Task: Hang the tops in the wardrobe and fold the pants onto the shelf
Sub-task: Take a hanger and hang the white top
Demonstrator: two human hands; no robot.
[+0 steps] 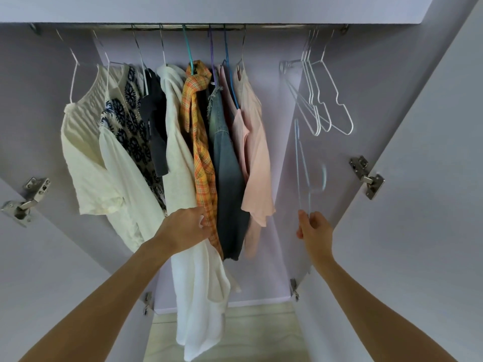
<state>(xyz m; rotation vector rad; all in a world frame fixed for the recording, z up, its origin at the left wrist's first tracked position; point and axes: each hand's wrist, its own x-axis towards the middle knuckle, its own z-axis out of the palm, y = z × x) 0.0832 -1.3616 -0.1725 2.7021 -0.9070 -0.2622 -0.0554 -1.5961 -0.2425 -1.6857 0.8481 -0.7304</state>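
Several tops hang from the wardrobe rail: white blouses, a dark patterned top, a long white top, an orange plaid shirt, a denim piece and a pink tee. My left hand touches the lower edge of the plaid shirt, fingers tucked between it and the long white top. My right hand pinches the bottom of a light blue hanger, which is blurred and held off the rail, right of the pink tee.
Several empty white wire hangers hang at the right end of the rail. Open lilac wardrobe doors with metal hinges flank both sides. A pale wooden shelf lies at the bottom.
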